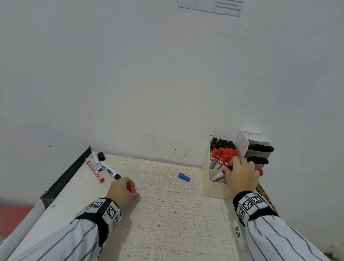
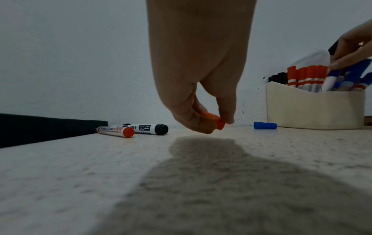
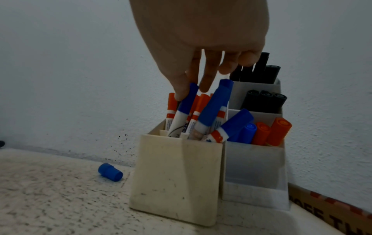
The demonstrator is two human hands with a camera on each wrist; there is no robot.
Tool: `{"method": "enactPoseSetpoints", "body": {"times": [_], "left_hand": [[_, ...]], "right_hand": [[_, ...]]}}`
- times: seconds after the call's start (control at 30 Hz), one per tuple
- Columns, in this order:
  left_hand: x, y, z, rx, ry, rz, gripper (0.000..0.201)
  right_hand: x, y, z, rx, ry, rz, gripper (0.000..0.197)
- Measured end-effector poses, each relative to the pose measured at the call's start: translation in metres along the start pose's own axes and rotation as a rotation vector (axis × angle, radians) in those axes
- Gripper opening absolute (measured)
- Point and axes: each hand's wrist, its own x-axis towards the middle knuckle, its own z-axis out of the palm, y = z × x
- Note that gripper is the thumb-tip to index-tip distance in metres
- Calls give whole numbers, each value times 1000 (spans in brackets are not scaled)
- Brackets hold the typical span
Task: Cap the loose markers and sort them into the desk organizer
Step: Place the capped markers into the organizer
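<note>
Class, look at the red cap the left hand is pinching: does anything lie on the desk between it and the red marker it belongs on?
Nothing visible blocks it. The left hand pinches the red cap; the red marker lies just beyond, with bare desk between. The black marker lies alongside, not across.

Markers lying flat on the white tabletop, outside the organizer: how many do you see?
3, together at the far left: a red-ended white marker, a black-ended white marker right of it, and a blue-ended white marker just behind them. Others may be hidden.
</note>
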Motion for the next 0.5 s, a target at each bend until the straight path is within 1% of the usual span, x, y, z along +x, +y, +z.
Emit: {"method": "enactPoseSetpoints", "body": {"times": [0.1, 0.17, 0.23, 0.3, 0.37, 0.43, 0.5], "left_hand": [[-5, -5, -7, -49, 37, -11, 28], [-8, -11, -13, -61, 44, -30, 29], [-12, -18, -21, -79, 60, -57, 25], [-13, -27, -30, -84, 102, -63, 20], [-15, -38, -41, -75, 137, -70, 21], [-17, -49, -53, -74, 166, -80, 18], [-20, -62, -66, -83, 208, -93, 16]], "right_hand": [[0, -9, -1, -20, 17, 61, 22], [-3, -23, -1, 62, 66, 48, 17], [-8, -43, 3, 172, 101, -32, 14], [-15, -70, 10, 290, 74, -166, 14], [-22, -102, 21, 422, -42, -289, 14], [-30, -137, 32, 547, -226, -377, 15], [-40, -173, 40, 632, -448, -451, 19]]}}
